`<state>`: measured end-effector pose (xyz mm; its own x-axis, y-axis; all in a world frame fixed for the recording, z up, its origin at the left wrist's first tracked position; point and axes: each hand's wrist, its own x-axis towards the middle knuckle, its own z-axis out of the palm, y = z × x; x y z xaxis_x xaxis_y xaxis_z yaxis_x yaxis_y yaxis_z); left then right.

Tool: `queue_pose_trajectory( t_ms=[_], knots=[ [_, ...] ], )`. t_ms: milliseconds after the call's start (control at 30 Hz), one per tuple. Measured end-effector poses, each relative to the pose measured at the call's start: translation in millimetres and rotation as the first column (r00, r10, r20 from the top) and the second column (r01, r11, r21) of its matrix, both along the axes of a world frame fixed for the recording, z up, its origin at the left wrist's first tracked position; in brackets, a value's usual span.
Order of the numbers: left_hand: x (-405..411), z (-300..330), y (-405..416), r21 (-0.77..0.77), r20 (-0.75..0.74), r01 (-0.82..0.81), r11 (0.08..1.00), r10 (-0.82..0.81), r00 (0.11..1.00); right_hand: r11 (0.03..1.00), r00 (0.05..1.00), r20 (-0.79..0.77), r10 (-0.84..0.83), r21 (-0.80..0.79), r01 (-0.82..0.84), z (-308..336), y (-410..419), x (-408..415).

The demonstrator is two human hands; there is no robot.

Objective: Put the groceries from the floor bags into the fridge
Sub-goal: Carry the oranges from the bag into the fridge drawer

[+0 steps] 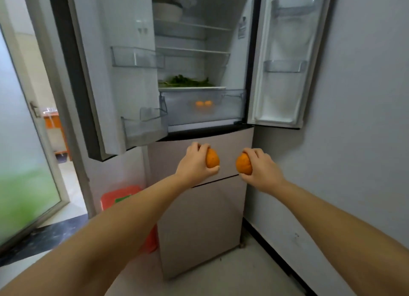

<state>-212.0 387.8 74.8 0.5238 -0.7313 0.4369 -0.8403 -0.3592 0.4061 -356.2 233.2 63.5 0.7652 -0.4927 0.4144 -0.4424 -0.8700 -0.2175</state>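
The person's left hand gripped one round, dimpled orange fruit, fingers over the top, thumb under it; the right hand held a second orange fruit of the same kind the same way. Both fruits sat side by side but apart, below the open fridge compartment and in front of the beige lower drawer front. The target looked like the clear plastic crisper drawer at 12 o'clock from the hands, where two more oranges showed through its front wall; whether the drawer was pulled out far enough to drop fruit in could not be told. Risks, as judged: with both hands loaded, no free hand was left to pull the drawer, so a fruit could be fumbled and roll on the floor; the left door's lower clear bin at 10 o'clock could catch the left forearm on the way up. Orientation: the fruits were near-spherical, so no real long axis; the exposed faces turned toward each other, left one facing 3 o'clock, right one 9 o'clock. Stem ends were not discernible. A red plastic bag lay on the floor at 8 o'clock.
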Motion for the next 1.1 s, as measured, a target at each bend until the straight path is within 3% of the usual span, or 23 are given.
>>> queue_pose_trajectory(
  t_ms=[133, 233, 533, 667, 800, 967, 1100],
  knots=[
    [42, 28, -91, -0.044, 0.077, 0.071, 0.997, -0.067, 0.995, 0.998, 0.999, 0.038, -0.022, -0.051, 0.024, 23, -80, 40],
    [80, 61, -162, -0.124, 0.155, 0.09, 0.988, -0.07, 0.985, 0.99, 0.993, 0.102, 0.051, -0.133, -0.037, 52, -141, 81],
    [207, 160, -304, -0.276, 0.197, -0.033, 0.961, 0.09, 0.976, 0.941, 0.957, 0.143, 0.252, -0.269, -0.207, 164, -298, 239],
    [270, 198, -320, -0.179, 0.283, -0.145, 0.973, 0.192, 0.94, 0.897, 0.922, 0.131, 0.365, -0.313, -0.311, 194, -329, 322],
    [331, 221, -329, 0.005, 0.157, -0.304, 0.953, 0.3, 0.941, 0.885, 0.905, 0.058, 0.421, -0.247, -0.395, 213, -345, 398],
    [403, 219, -343, 0.277, 0.011, -0.29, 0.916, 0.298, 0.954, 0.826, 0.82, -0.265, 0.507, -0.122, -0.55, 217, -355, 491],
    [461, 212, -355, 0.507, -0.141, -0.237, 0.829, 0.35, 0.926, 0.816, 0.676, -0.561, 0.478, -0.001, -0.577, 208, -362, 564]
  ],
)
